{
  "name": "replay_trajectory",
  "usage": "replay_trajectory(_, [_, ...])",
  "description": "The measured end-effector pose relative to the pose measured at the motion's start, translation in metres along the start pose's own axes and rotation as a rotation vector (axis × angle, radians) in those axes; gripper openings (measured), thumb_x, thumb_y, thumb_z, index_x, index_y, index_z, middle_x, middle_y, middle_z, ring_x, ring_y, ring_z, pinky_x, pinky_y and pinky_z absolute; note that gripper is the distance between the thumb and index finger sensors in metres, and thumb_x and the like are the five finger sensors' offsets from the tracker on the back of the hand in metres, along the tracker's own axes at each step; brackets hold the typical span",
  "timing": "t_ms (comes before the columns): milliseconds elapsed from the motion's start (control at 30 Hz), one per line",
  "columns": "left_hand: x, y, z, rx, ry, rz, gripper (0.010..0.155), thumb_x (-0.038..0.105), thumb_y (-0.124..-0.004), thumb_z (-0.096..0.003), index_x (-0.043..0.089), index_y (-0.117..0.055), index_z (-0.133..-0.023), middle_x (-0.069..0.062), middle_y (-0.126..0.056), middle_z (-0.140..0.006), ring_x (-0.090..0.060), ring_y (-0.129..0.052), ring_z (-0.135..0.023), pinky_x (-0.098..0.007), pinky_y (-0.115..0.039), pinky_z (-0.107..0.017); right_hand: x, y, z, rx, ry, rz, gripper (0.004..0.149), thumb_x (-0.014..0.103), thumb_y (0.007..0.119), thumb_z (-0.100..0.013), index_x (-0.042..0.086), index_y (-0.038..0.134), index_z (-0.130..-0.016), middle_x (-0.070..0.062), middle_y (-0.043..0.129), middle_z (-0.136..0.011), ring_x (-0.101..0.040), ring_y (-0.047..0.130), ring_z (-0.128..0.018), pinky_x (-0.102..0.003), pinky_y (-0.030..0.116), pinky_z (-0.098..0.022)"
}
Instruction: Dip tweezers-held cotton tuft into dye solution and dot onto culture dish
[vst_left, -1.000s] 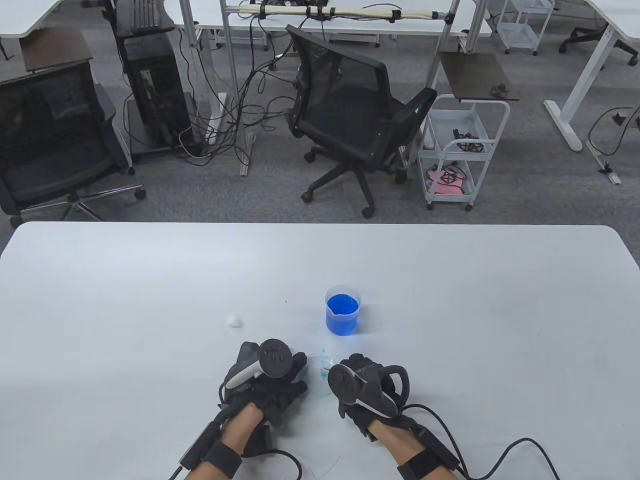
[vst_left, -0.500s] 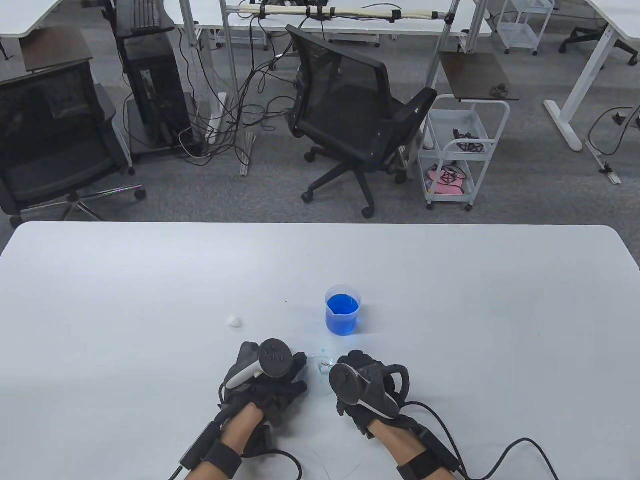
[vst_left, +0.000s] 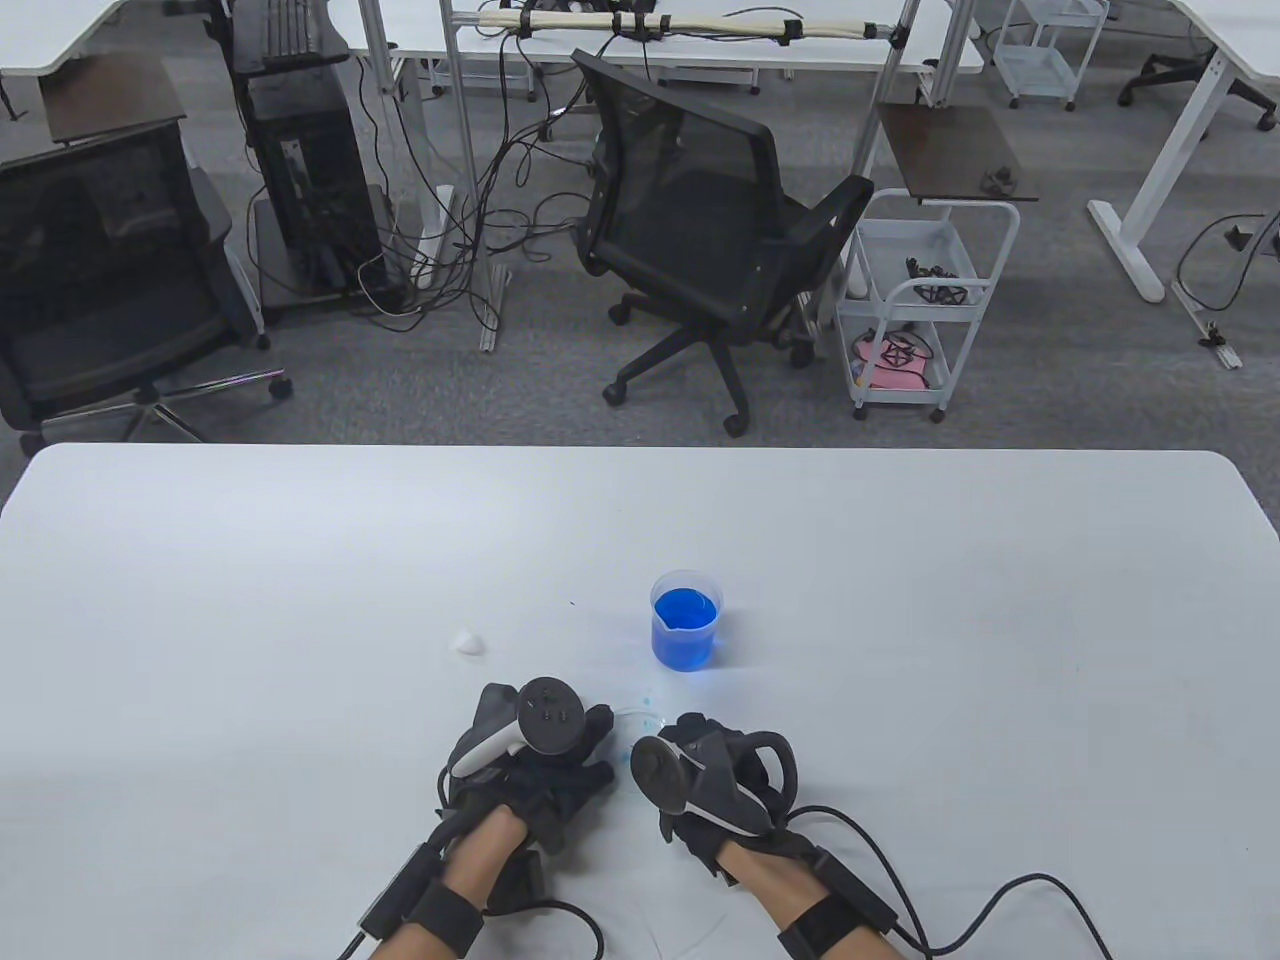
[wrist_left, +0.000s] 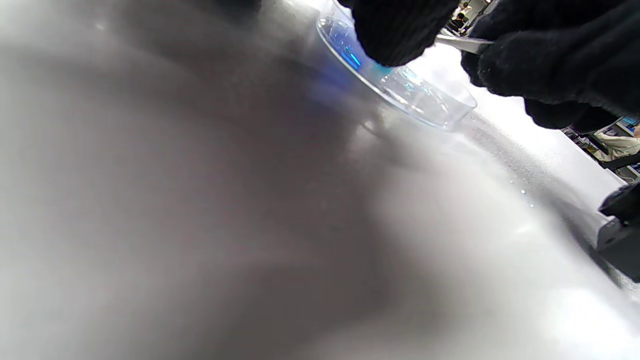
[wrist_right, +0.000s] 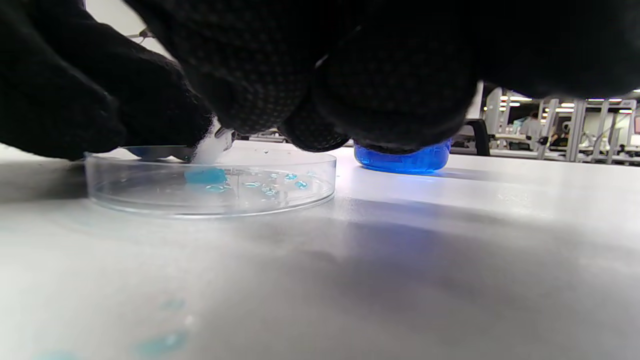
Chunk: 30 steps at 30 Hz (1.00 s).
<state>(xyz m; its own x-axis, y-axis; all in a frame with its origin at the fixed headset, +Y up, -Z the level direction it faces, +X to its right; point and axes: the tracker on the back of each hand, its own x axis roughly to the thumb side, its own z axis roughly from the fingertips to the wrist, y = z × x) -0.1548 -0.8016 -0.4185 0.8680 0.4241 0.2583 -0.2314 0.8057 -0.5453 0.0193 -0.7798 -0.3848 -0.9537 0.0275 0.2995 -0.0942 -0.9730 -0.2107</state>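
Right hand (vst_left: 705, 775) shifted left, cotton tuft (wrist_right: 206, 174) touching dish (wrist_right: 300, 197)

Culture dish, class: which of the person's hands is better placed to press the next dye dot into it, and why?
Right. The right hand pinches the tweezers with the blue-tipped cotton tuft inside the culture dish; the left hand rests beside it.

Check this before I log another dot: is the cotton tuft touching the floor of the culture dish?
Touching. In the right wrist view the cotton tuft reaches down to the culture dish floor, its blue-stained tip meeting it with no gap.
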Motion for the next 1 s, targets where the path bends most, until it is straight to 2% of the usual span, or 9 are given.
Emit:
replay_trajectory(167, [0.000, 0.000, 0.000, 0.000, 0.000, 0.000, 0.067, 0.038, -0.069, -0.0634, 0.022, -0.031, -0.116, -0.029, -0.015, -0.121, -0.057, -0.014, -0.103, -0.077, -0.017, -0.065, -0.004, -0.016, -0.001, -0.031, 0.020, -0.054, 0.040, 0.029, 0.091, -0.028, 0.003, 0.103, -0.057, -0.023, 0.101, -0.060, -0.016, 0.101, -0.025, -0.034, 0.093, -0.013])
replay_trajectory(333, [0.000, 0.000, 0.000, 0.001, -0.002, -0.002, 0.067, 0.038, -0.069, -0.0634, 0.022, -0.031, -0.116, -0.029, -0.016, -0.121, -0.057, -0.014, -0.103, -0.077, -0.018, -0.065, -0.007, -0.033, -0.002, -0.124, 0.036, -0.092, 0.040, 0.029, 0.091, -0.028, 0.003, 0.103, -0.056, -0.023, 0.101, -0.060, -0.016, 0.100, -0.024, -0.034, 0.092, -0.012])
replay_trajectory(433, [0.000, 0.000, 0.000, -0.001, -0.001, -0.001, 0.067, 0.038, -0.069, -0.0633, 0.022, -0.031, -0.116, -0.029, -0.016, -0.121, -0.057, -0.014, -0.103, -0.078, -0.018, -0.065, -0.005, -0.026, -0.003, -0.095, 0.030, -0.075, 0.040, 0.029, 0.091, -0.028, 0.003, 0.103, -0.057, -0.023, 0.101, -0.060, -0.016, 0.100, -0.025, -0.034, 0.092, -0.013])
replay_trajectory(567, [0.000, 0.000, 0.000, -0.002, -0.002, 0.001, 0.067, 0.038, -0.069, -0.0633, 0.022, -0.030, -0.116, -0.028, -0.016, -0.121, -0.057, -0.014, -0.103, -0.077, -0.018, -0.065, 0.000, -0.003, -0.007, -0.022, 0.006, 0.013, 0.040, 0.029, 0.091, -0.028, 0.003, 0.103, -0.056, -0.023, 0.101, -0.060, -0.016, 0.101, -0.025, -0.034, 0.093, -0.013])
replay_trajectory(667, [0.001, 0.000, 0.000, -0.004, -0.001, 0.002, 0.067, 0.038, -0.069, -0.0634, 0.022, -0.031, -0.116, -0.029, -0.016, -0.121, -0.057, -0.014, -0.103, -0.077, -0.018, -0.065, 0.000, 0.002, -0.006, -0.006, 0.004, 0.022, 0.040, 0.029, 0.091, -0.028, 0.003, 0.103, -0.056, -0.023, 0.102, -0.059, -0.016, 0.100, -0.025, -0.034, 0.092, -0.013])
replay_trajectory(867, [0.001, 0.000, 0.000, -0.005, -0.001, 0.003, 0.067, 0.038, -0.069, -0.0635, 0.022, -0.030, -0.116, -0.029, -0.016, -0.121, -0.057, -0.014, -0.103, -0.077, -0.018, -0.065, -0.003, -0.004, -0.005, -0.033, 0.013, 0.001, 0.040, 0.029, 0.091, -0.028, 0.003, 0.103, -0.056, -0.022, 0.102, -0.059, -0.016, 0.101, -0.025, -0.034, 0.093, -0.013])
replay_trajectory(1000, [0.001, 0.000, 0.000, -0.007, 0.000, 0.004, 0.067, 0.038, -0.069, -0.0634, 0.022, -0.030, -0.116, -0.029, -0.015, -0.121, -0.057, -0.014, -0.103, -0.077, -0.018, -0.065, -0.011, -0.022, -0.005, -0.086, 0.055, -0.034, 0.040, 0.029, 0.091, -0.028, 0.003, 0.103, -0.057, -0.023, 0.101, -0.060, -0.015, 0.101, -0.025, -0.034, 0.092, -0.013])
